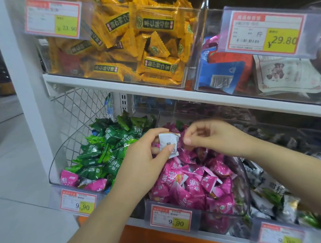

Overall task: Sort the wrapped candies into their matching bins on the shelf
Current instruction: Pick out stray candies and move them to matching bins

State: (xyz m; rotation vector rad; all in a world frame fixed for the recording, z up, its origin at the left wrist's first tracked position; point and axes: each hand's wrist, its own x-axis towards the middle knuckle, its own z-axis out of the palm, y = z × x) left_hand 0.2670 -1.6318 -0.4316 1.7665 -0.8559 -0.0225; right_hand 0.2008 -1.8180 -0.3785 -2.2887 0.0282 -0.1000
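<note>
White wrapper over pink: in the head view, the left hand (pixel 144 156) pinches a white candy (pixel 169 143) between thumb and fingers. It holds the candy directly above the pink bin (pixel 246 183), which is heaped with pink candies (pixel 193 185). A sliver of pink shows behind the white wrapper, so a second piece may be in that hand; I cannot tell. The right hand (pixel 207 136) hangs at three o'clock of the candy, near it but apart. Its fingers are curled with the thumb tip against the forefinger, and blur hides whether anything is nipped there.

The hold looks light and the wrapper glossy. A slip here would probably drop the white piece into the pink heap, where it does not belong. Judging by the wrappers, its home is among the silver-white candies (pixel 258 172) at four o'clock of the frame. The right forearm lies across that path, so a direct carry risks a bump. The green bin (pixel 53 161) at eight o'clock holds stray pink candies (pixel 69 179) in its front corner, which are easy to overlook.

The candy juts from the left fingertips toward one o'clock. The thumb lies across its lower half, and its upper crimped edge is free.
</note>
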